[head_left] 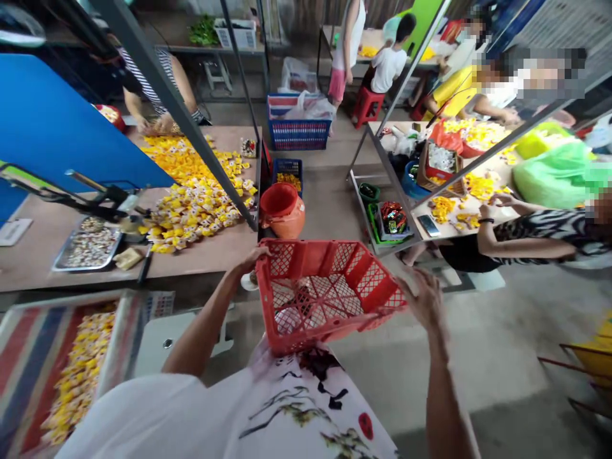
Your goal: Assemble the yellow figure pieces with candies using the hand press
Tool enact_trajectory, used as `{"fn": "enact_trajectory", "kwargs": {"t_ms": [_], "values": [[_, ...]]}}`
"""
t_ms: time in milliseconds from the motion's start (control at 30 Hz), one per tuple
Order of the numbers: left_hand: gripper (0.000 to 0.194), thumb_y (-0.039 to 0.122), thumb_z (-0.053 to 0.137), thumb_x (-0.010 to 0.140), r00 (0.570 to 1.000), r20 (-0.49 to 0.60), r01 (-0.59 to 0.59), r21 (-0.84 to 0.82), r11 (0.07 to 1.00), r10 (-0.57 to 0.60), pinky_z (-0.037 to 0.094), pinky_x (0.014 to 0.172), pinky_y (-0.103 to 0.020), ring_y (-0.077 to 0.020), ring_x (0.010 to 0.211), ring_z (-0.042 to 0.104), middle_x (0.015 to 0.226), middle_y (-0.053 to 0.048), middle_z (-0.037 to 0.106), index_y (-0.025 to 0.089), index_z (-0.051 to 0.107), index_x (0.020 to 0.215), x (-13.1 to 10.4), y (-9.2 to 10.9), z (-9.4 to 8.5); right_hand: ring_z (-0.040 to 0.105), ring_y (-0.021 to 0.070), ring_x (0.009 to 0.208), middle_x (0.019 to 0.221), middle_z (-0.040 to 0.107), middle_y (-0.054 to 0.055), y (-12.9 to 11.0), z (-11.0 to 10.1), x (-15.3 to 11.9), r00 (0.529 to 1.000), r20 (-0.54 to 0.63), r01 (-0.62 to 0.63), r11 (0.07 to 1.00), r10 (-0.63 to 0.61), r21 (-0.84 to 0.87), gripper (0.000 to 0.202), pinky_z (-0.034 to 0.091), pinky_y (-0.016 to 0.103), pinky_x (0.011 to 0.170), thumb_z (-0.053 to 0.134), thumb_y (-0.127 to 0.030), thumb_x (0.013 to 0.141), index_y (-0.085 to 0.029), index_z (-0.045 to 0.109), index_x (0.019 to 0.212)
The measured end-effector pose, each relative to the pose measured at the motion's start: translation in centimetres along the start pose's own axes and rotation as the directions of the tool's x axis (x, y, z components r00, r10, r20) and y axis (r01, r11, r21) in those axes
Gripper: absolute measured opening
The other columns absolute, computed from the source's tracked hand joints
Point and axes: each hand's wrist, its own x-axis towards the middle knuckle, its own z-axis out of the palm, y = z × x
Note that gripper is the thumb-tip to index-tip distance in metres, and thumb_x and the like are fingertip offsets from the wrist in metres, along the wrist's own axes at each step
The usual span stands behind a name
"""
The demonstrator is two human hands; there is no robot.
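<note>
Red basket [296, 338] is right in front of the torso, btwn the two hands, low against the printed shirt [287, 414]. Its long axis runs roughly L to R across the body, a bit askew; open top faces up twd the head cam, mesh bottom shows thru. L hand [258, 256] is the nearer one, on the basket's L end: fingers curled over the far L corner of the rim, closed on it. R hand [425, 296] is at the R end, by the rim's R corner; fingers loosely spread, not wrapped round anything. It's blurred, so can't tell if the fingertips touch the rim or are just beside it.

Orange-red pot [287, 220] stands just beyond the basket's far side, nr the L surface [224, 245], w/ a blue crate [289, 167] behind it holding yellow pcs. Pile of yellow & white pcs [191, 213] is on that surface, fwd-L of L hand; metal tray [90, 245] of small pcs is farther L. Low on L, a striped liner [29, 357] has more yellow pcs in it. Phone [428, 225] lies on the R surface [448, 231], fwd of R hand.
</note>
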Motion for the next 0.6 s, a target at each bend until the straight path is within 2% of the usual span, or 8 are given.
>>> {"fn": "enact_trajectory", "kwargs": {"t_ms": [67, 133, 200, 267, 333, 433, 533, 600], "values": [[0.032, 0.021, 0.070, 0.061, 0.999, 0.033, 0.024, 0.012, 1.000, -0.024, 0.055, 0.066, -0.037, -0.0246, 0.065, 0.066, 0.077, -0.008, 0.076, 0.014, 0.076, 0.091, 2.6, 1.1, 1.7, 0.069, 0.0471, 0.132, 0.129, 0.079, 0.019, 4.7, 0.0, 4.4, 0.941, 0.099, -0.325, 0.946, 0.324, -0.011, 0.056, 0.050, 0.067, 0.121, 0.083, -0.067, 0.075, -0.025, 0.083, 0.113], [0.037, 0.021, 0.072, 0.062, 0.999, 0.046, 0.015, 0.005, 1.000, -0.015, 0.055, 0.068, -0.035, -0.0241, 0.069, 0.067, 0.082, -0.007, 0.078, 0.014, 0.076, 0.098, 5.9, 2.5, 3.0, 0.077, 0.0470, 0.117, 0.116, 0.083, 0.017, 8.2, 0.9, 8.4, 0.786, 0.362, -0.558, 0.827, 0.500, 0.071, 0.051, 0.059, 0.063, 0.110, 0.089, -0.062, 0.061, -0.028, 0.084, 0.099], [0.038, 0.020, 0.076, 0.063, 0.999, 0.050, -0.005, -0.010, 1.000, 0.005, 0.053, 0.068, -0.032, -0.0227, 0.071, 0.067, 0.084, -0.005, 0.077, 0.015, 0.077, 0.100, 9.9, 4.7, 4.1, 0.082, 0.0436, 0.105, 0.108, 0.085, 0.014, 10.0, 2.4, 12.3, 0.638, 0.585, -0.700, 0.694, 0.500, 0.171, 0.044, 0.067, 0.057, 0.098, 0.091, -0.057, 0.054, -0.030, 0.083, 0.089], [0.036, 0.020, 0.082, 0.064, 0.998, 0.055, -0.035, -0.025, 0.999, 0.036, 0.053, 0.069, -0.031, -0.0227, 0.075, 0.069, 0.085, -0.004, 0.077, 0.015, 0.078, 0.099, 14.4, 7.6, 5.2, 0.084, 0.0416, 0.097, 0.101, 0.086, 0.011, 10.2, 3.8, 16.6, 0.560, 0.680, -0.772, 0.597, 0.474, 0.220, 0.039, 0.070, 0.054, 0.089, 0.093, -0.052, 0.050, -0.032, 0.082, 0.081], [0.032, 0.023, 0.087, 0.068, 0.996, 0.045, -0.076, -0.050, 0.996, 0.078, 0.055, 0.074, -0.032, -0.0248, 0.084, 0.072, 0.088, -0.005, 0.079, 0.014, 0.079, 0.098, 18.9, 11.3, 6.2, 0.084, 0.0410, 0.089, 0.092, 0.085, 0.011, 9.3, 4.8, 21.5, 0.549, 0.681, -0.792, 0.563, 0.485, 0.237, 0.034, 0.072, 0.052, 0.080, 0.093, -0.047, 0.047, -0.033, 0.080, 0.074], [0.030, 0.037, 0.081, 0.086, 0.988, -0.008, -0.154, -0.128, 0.980, 0.154, 0.058, 0.087, -0.034, -0.0268, 0.103, 0.075, 0.101, -0.009, 0.082, 0.013, 0.079, 0.104, 24.5, 17.3, 7.0, 0.084, 0.0398, 0.085, 0.086, 0.084, 0.011, 7.3, 5.8, 29.6, 0.602, 0.645, -0.764, 0.573, 0.471, 0.296, 0.031, 0.072, 0.049, 0.072, 0.092, -0.045, 0.050, -0.031, 0.079, 0.075], [0.036, 0.046, 0.067, 0.100, 0.965, -0.138, -0.250, -0.247, 0.936, 0.221, 0.058, 0.097, -0.035, -0.0264, 0.120, 0.074, 0.121, -0.013, 0.082, 0.015, 0.075, 0.117, 28.4, 22.0, 6.1, 0.084, 0.0392, 0.088, 0.091, 0.085, 0.011, 5.0, 7.9, 38.3, 0.685, 0.577, -0.706, 0.600, 0.445, 0.375, 0.035, 0.070, 0.045, 0.068, 0.090, -0.048, 0.054, -0.027, 0.081, 0.080], [0.035, 0.045, 0.071, 0.099, 0.937, -0.280, -0.302, -0.344, 0.889, 0.210, 0.058, 0.101, -0.036, -0.0270, 0.125, 0.075, 0.127, -0.015, 0.082, 0.016, 0.072, 0.119, 30.4, 23.3, 4.6, 0.084, 0.0374, 0.090, 0.096, 0.085, 0.010, 3.1, 10.7, 44.2, 0.741, 0.509, -0.662, 0.607, 0.439, 0.440, 0.038, 0.070, 0.043, 0.070, 0.091, -0.050, 0.055, -0.026, 0.081, 0.082]]}}
